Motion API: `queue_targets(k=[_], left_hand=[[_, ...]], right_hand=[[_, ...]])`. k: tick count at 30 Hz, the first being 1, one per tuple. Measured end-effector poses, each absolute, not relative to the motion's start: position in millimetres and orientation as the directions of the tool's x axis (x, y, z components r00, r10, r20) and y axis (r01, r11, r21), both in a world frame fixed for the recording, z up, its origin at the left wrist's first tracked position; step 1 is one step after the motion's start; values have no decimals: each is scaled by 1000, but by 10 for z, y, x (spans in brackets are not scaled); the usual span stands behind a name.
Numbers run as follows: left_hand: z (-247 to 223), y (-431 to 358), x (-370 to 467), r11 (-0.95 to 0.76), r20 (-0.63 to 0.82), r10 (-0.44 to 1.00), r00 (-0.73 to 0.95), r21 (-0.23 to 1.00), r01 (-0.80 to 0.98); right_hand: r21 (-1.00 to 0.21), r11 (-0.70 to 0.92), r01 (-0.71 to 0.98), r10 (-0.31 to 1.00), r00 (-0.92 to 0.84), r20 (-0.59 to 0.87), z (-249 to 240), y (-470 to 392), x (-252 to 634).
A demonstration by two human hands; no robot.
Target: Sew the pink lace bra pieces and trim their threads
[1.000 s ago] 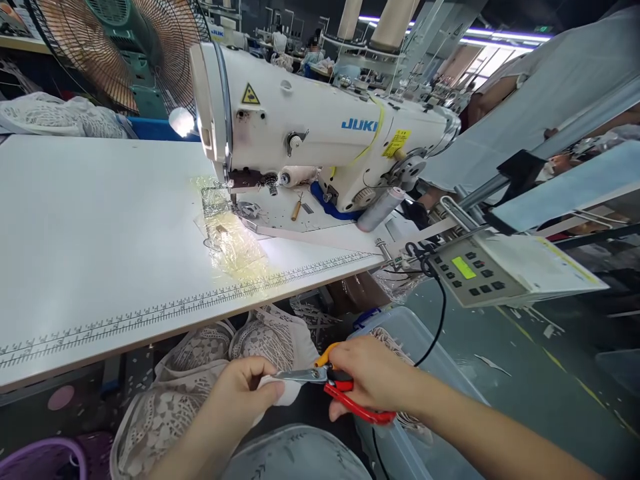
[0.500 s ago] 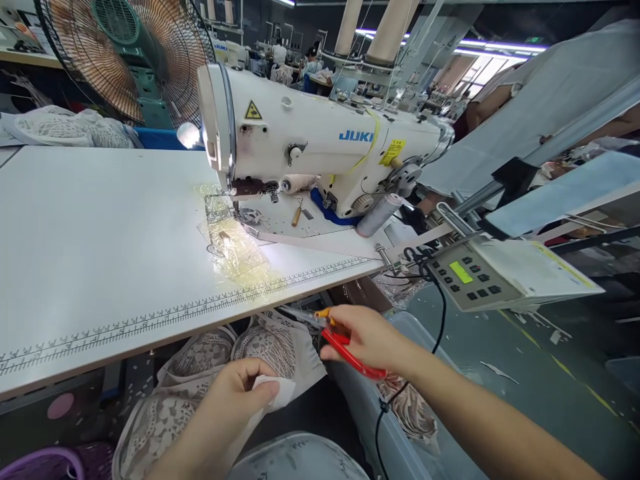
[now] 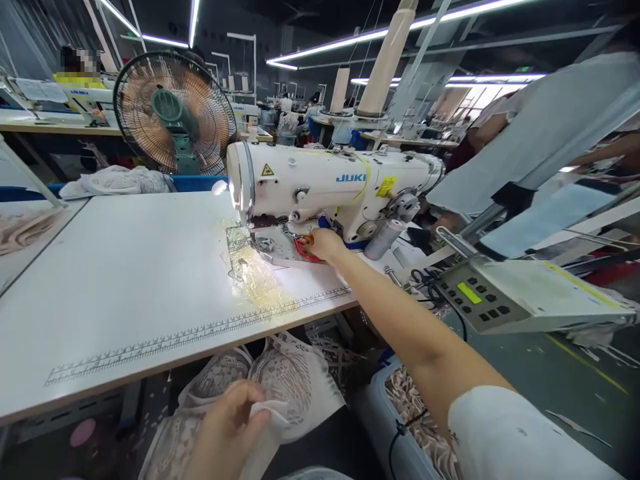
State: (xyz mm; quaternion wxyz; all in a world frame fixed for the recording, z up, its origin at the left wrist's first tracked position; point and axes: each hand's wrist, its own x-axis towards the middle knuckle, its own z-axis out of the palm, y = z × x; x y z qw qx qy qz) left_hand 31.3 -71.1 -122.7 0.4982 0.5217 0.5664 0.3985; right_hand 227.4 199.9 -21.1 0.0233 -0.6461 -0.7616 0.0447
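Note:
Below the table's front edge, my left hand point(image 3: 233, 427) pinches the pale band of a lace bra point(image 3: 285, 377) between thumb and fingers. The bra's cups hang over my lap. My right hand point(image 3: 323, 245) is stretched out over the table, beneath the arm of the white sewing machine point(image 3: 310, 177). It grips red and orange-handled scissors point(image 3: 306, 250), whose blades point left toward the needle area. Whether the scissors rest on the tabletop I cannot tell. Yellowish clear tape point(image 3: 257, 277) covers the table in front of the needle.
A grey thread cone point(image 3: 385, 240) stands right of the machine. The control box point(image 3: 475, 293) juts out at the right on a metal bar. A tub point(image 3: 383, 393) of beige straps sits below the table. Behind stands a fan point(image 3: 173, 113); a printed ruler point(image 3: 200, 327) lines the front edge.
My right hand has carried the scissors from below the table edge up and forward under the machine arm. My left hand keeps its pinch on the bra. The view has tilted up.

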Motion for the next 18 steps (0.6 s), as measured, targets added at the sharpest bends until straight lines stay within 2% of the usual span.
queue_targets(k=[4,6,7,8,9,11,15,16,18], left_hand=[[-1203,-713,220,154,-163,985,60,980,122],[-1233,-701,200,144,-148,988,35,985,95],[-1252,-692,196,133,-136,990,30,988,83],[-1271,-681,193,120,-122,992,28,990,73],[-1287,-667,191,104,-106,994,29,992,67],[-1309,-636,181,79,-82,995,48,994,71],[-1327,-623,154,20,-39,995,96,982,186],[-1331,-644,159,-25,10,998,56,964,263],[-1347,-720,201,-140,200,977,-71,859,493]], right_hand=[[-224,273,936,962,-268,55,-276,1595,2169],[-318,391,864,918,-393,62,-332,1155,2137],[-380,466,799,875,-480,64,-376,905,2127],[-520,594,614,760,-639,115,-434,655,2119],[-603,670,433,635,-755,162,-506,419,2112],[-635,698,332,567,-797,206,-678,41,2096],[-662,597,453,702,-694,158,-978,-228,2057],[-672,569,474,731,-666,150,-1006,-208,2052],[-696,521,493,783,-602,159,-976,-113,2049]])
